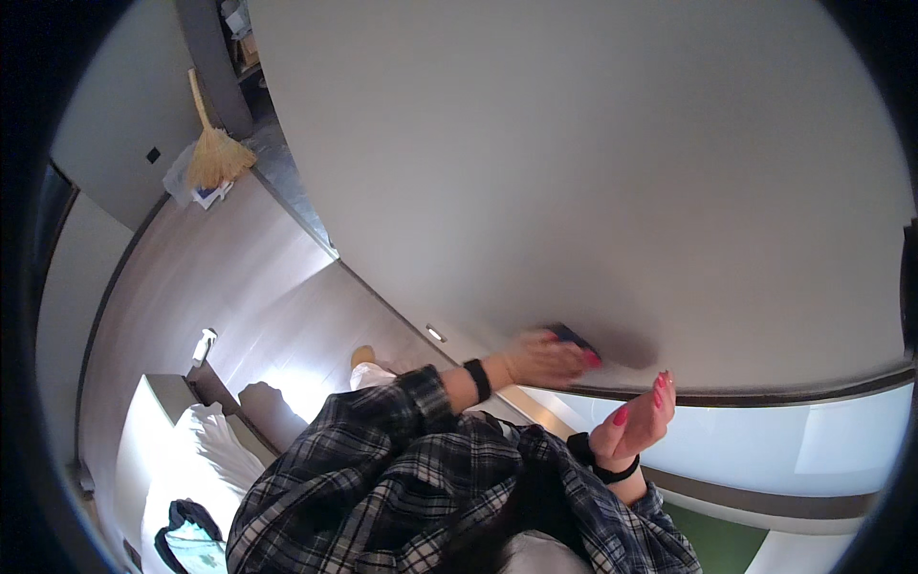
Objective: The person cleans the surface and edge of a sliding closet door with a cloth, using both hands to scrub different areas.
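My left hand (551, 360), blurred, holds a dark flat pad (569, 340) against a large pale grey wall panel (588, 179), near its lower edge. Pink fingernails lie over the pad, and its exact kind cannot be told. To the right, my right hand (640, 428) is raised just below the panel's dark edge strip (760, 398), fingers apart with nothing in them. Both wrists wear black bands, and plaid sleeves cover the forearms.
A straw broom (219, 156) leans upright in the far left corner by a plastic bag (181, 172). Lower left stands a bed (208, 445) with white bedding and a dark-trimmed item (190, 538). A small white fitting (435, 333) sits low on the panel, above wood-look flooring (215, 251).
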The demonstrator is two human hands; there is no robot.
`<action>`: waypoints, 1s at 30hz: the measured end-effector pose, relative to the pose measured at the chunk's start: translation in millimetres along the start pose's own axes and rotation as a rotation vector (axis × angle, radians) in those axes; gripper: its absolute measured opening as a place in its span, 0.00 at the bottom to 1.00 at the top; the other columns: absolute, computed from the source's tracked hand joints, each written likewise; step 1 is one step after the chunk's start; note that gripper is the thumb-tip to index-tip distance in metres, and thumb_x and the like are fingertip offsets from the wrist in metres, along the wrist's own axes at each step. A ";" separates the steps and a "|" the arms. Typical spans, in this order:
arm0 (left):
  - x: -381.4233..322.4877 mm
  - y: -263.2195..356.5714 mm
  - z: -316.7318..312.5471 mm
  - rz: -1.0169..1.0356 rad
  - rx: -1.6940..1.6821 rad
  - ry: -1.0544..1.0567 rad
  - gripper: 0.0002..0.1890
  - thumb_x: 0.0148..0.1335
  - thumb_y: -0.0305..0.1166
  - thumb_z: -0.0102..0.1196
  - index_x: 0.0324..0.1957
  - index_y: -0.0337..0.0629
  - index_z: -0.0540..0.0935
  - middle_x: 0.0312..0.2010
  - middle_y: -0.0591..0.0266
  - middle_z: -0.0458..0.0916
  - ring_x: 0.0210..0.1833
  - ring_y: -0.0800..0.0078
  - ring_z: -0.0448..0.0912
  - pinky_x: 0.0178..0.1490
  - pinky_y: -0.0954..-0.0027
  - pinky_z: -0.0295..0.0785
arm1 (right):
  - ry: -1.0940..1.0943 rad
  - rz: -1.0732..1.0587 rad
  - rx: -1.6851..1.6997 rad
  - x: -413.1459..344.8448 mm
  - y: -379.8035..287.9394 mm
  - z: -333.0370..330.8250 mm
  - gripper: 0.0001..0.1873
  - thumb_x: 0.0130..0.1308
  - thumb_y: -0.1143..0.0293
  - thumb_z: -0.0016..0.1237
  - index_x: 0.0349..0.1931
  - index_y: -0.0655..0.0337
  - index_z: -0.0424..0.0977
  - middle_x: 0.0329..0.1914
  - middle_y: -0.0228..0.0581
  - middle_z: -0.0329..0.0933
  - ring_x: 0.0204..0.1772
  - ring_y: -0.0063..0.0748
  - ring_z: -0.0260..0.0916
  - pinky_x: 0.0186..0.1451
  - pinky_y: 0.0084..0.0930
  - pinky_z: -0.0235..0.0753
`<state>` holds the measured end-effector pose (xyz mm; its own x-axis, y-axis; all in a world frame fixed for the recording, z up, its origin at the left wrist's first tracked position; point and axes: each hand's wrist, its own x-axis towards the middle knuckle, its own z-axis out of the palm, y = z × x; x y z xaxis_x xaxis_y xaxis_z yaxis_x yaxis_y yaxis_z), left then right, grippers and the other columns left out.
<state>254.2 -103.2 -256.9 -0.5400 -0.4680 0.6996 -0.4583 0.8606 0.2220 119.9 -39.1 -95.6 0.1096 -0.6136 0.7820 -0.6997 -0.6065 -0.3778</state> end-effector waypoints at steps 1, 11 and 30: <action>0.1 -18.1 -15.7 -0.170 -0.055 -0.283 0.27 0.58 0.57 0.50 0.57 0.58 0.78 0.60 0.73 0.75 0.64 0.72 0.69 0.65 0.47 0.58 | -0.020 -0.020 0.029 3.2 3.6 3.0 0.23 0.64 0.69 0.44 0.58 0.66 0.61 0.59 0.56 0.65 0.64 0.58 0.62 0.70 0.55 0.57; -32.5 -239.4 -131.6 -1.216 -0.289 1.026 0.36 0.75 0.44 0.36 0.73 0.28 0.44 0.76 0.41 0.36 0.79 0.52 0.36 0.78 0.59 0.30 | -0.003 -0.066 0.165 -1.9 -5.7 21.5 0.21 0.65 0.65 0.40 0.55 0.66 0.63 0.57 0.57 0.67 0.60 0.55 0.66 0.67 0.51 0.62; 1.0 -75.6 -4.0 0.090 0.293 0.189 0.32 0.58 0.61 0.52 0.63 0.64 0.73 0.69 0.71 0.63 0.77 0.61 0.48 0.75 0.41 0.34 | 0.375 0.108 -0.116 49.9 42.9 29.4 0.36 0.73 0.54 0.38 0.71 0.67 0.43 0.77 0.55 0.43 0.79 0.54 0.41 0.79 0.47 0.40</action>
<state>291.1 -167.9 -270.2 -0.4599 -0.3235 0.8269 -0.6122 0.7900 -0.0315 116.1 -110.5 -87.4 -0.2190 -0.4304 0.8757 -0.7703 -0.4746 -0.4259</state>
